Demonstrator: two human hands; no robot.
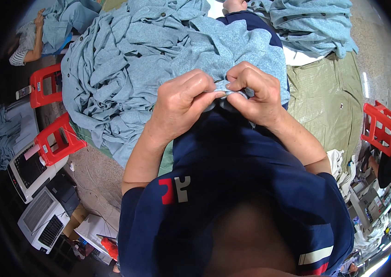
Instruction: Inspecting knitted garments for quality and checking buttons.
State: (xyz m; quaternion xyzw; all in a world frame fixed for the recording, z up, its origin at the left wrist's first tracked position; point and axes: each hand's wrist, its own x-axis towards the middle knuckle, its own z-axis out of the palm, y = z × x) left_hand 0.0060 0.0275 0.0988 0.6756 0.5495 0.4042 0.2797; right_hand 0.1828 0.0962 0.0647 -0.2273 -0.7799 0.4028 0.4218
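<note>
A light blue knitted cardigan point(256, 53) lies over my lap and runs into the heap in front of me. Between thumb and curled fingers, my left hand point(179, 101) pinches a small fold of its edge. My right hand point(259, 94) grips the same edge just to the right, its fingertips a short gap from the left ones. Both hands are held close together above my dark blue clothing. The fingers hide most of the gripped fold, so I cannot make out any small item in it.
A large pile of blue cardigans point(126, 60) with dark buttons spreads ahead and left. More folded cardigans point(313, 23) sit at the far right, beside an olive sheet point(322, 97). Red stools point(57, 138) and white machines point(45, 219) stand left. Another person's striped sleeve point(25, 44) shows far left.
</note>
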